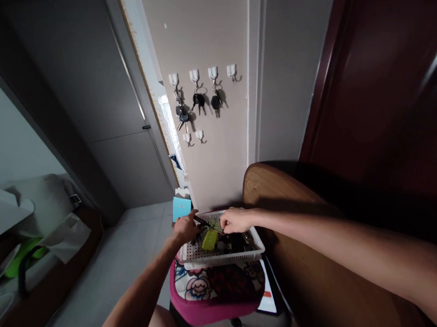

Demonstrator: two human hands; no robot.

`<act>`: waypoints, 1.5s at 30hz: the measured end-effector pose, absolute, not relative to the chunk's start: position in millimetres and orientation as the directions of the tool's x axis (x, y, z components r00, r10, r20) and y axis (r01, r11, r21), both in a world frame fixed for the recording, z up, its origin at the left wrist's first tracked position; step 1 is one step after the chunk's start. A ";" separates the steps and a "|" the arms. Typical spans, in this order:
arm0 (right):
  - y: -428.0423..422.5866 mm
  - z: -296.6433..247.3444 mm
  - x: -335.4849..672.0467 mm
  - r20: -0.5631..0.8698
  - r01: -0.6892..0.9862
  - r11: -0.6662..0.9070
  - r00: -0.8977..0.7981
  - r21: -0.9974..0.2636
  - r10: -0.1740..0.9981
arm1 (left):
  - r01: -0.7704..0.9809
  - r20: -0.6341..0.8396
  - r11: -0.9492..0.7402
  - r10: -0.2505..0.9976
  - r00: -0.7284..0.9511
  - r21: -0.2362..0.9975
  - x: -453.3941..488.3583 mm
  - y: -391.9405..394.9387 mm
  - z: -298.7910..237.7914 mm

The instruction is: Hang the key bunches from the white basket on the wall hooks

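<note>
A white plastic basket (226,257) with a perforated floor rests on a flower-patterned cushion (198,288) with a pink edge. Over its left rim is my left hand (186,228), fingers closed, with a thin black object (201,220) at the fingertips; what it is cannot be made out. Inside the basket, toward the back, my right hand (235,220) has its fingers pinched together, and whatever they hold is hidden. Between the hands lies a yellow-green key-fob-like case (210,240). Small dark and metal items surround it, too small to name.
On the wall ahead, white hooks (194,75) carry several bunches of keys (198,100). A curved wooden panel (277,194) stands close on the right, under my right arm. Left of the basket is a light-blue box (181,208). A cluttered sofa (51,207) stands far left.
</note>
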State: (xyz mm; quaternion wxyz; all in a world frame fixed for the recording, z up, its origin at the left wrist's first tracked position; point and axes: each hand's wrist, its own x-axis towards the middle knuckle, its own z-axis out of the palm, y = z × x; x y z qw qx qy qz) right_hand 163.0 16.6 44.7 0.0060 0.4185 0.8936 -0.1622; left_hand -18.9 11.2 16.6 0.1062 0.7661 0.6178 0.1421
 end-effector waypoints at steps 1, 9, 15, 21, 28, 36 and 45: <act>17.2 45.4 163.0 -0.138 0.744 0.602 -0.655 -0.292 0.743 | 0.861 0.074 -0.203 0.979 0.191 0.467 -19.2 11.5 22.3; 19.7 54.9 158.0 0.128 0.693 0.543 -0.556 -0.474 0.821 | 0.364 0.022 -0.178 0.919 0.395 0.914 -2.5 12.7 71.3; 24.6 62.5 156.7 0.236 0.527 0.540 -0.537 -0.656 0.810 | 0.242 0.158 -0.264 0.911 0.381 0.934 10.9 13.4 78.4; 29.6 74.1 158.3 0.290 0.489 0.490 -0.429 -0.722 0.855 | 0.068 0.290 -0.304 0.943 0.166 0.950 15.8 21.0 76.2; 28.5 79.6 159.5 0.298 0.420 0.398 -0.283 -0.816 0.911 | -0.025 0.060 -0.057 0.987 0.147 0.998 23.4 16.5 65.0; 33.1 81.7 164.7 0.496 0.541 0.538 -0.238 -0.647 0.835 | -0.099 0.131 -0.122 0.988 0.085 0.988 25.3 16.0 67.7; 26.0 84.0 164.3 0.549 0.548 0.625 -0.321 -0.556 0.771 | -0.062 0.265 -0.264 0.964 0.015 0.963 24.5 24.0 76.3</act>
